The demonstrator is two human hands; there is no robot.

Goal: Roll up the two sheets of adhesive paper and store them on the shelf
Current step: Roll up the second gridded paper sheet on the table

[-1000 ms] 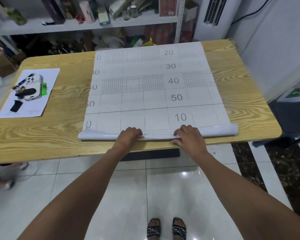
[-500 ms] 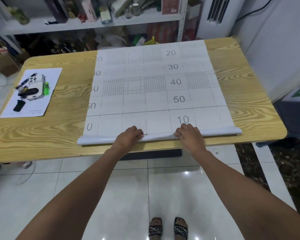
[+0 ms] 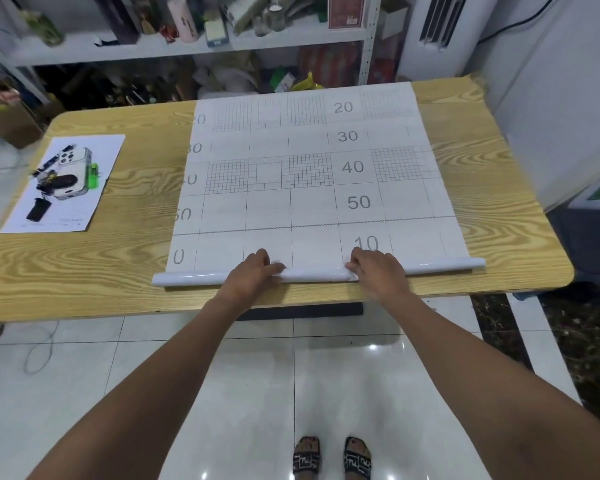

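A large white sheet of adhesive paper (image 3: 312,188), printed with grey grids and numbers, lies flat across the wooden table (image 3: 499,216). Its near edge is curled into a thin glossy roll (image 3: 312,273) that runs left to right close to the table's front edge. My left hand (image 3: 253,271) grips the roll left of its middle, fingers curled over it. My right hand (image 3: 374,266) grips it right of the middle. I cannot make out a second sheet apart from this one. The white shelf (image 3: 174,50) stands behind the table, crowded with bottles and boxes.
On the table's left lies a white paper (image 3: 66,188) with a phone, keys and a green item on it. A white air-conditioner unit (image 3: 437,32) stands at the back right. A dark cabinet (image 3: 589,230) sits right of the table. Glossy floor tiles lie below.
Both hands have turned the roll a little farther away from me, so it is slightly thicker and now reaches the printed 10. The camera has come closer.
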